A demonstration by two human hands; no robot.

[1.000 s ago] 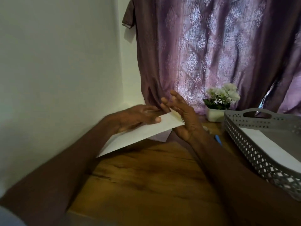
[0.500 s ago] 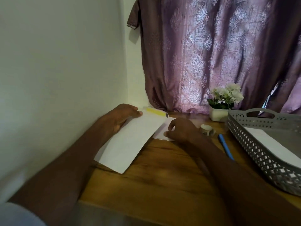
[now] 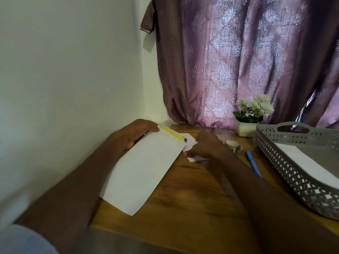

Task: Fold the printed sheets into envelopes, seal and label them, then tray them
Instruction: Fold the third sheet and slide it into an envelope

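Two hands work at the far left of the wooden table (image 3: 192,195). Left hand (image 3: 134,137) grips the far left corner of a white envelope (image 3: 145,169), thumb curled over its edge; the envelope slants toward the near side, yellow strip (image 3: 171,132) at its far end. Just right, the right hand (image 3: 205,146) pinches a small white paper piece (image 3: 195,158). Farther right lie a tape roll (image 3: 231,143), blue pen (image 3: 252,163) and grey tray (image 3: 286,162).

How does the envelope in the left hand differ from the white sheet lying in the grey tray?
The envelope is gripped at its far end by the left hand, and shows a yellow strip; the white sheet lies untouched in the grey tray, with no strip visible. Both are white and long.
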